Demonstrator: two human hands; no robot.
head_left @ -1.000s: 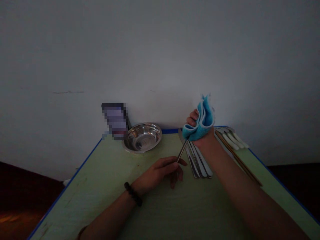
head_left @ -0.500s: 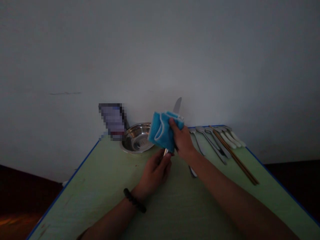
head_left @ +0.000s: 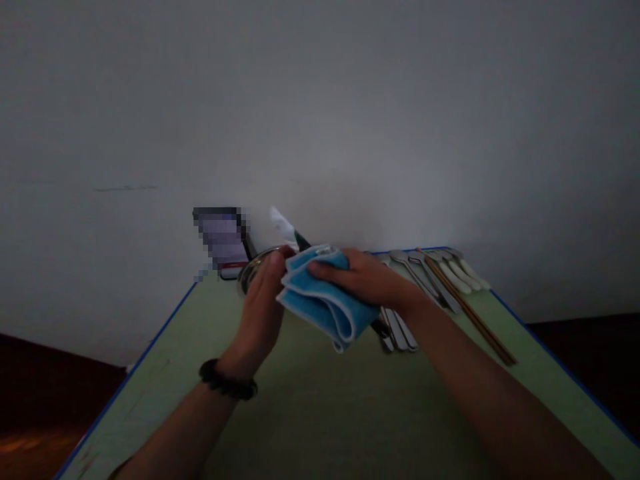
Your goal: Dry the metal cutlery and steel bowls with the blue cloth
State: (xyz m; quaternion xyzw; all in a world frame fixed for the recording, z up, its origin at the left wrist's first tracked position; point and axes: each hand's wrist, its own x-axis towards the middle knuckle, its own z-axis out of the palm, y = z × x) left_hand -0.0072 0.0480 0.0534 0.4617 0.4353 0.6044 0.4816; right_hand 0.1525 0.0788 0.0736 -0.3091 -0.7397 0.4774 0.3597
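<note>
My right hand (head_left: pixel 363 273) grips a folded blue cloth (head_left: pixel 325 297) with white edging, its thumb on top. A table knife is partly wrapped in the cloth; its blade (head_left: pixel 283 225) sticks out toward the upper left. Below the cloth's lower right edge shows a dark metal end (head_left: pixel 381 328), which may be the knife's handle. My left hand (head_left: pixel 265 293), with a dark beaded bracelet at the wrist, is raised at the cloth's left edge, close under the blade. Its fingers are mostly hidden, so its grip on the knife or cloth cannot be made out.
A steel bowl (head_left: pixel 246 275) stands behind my left hand, beside a blurred phone-like screen (head_left: pixel 223 237) leaning on the wall. To the right lie metal spoons (head_left: pixel 400 257), brown chopsticks (head_left: pixel 473 310) and several white-handled utensils (head_left: pixel 457 275). Blue trim (head_left: pixel 175 307) edges the green table.
The knife's blade has swung from upper right to upper left. My left hand has left the handle end and risen to the left. The cloth has turned and dropped lower with my right hand.
</note>
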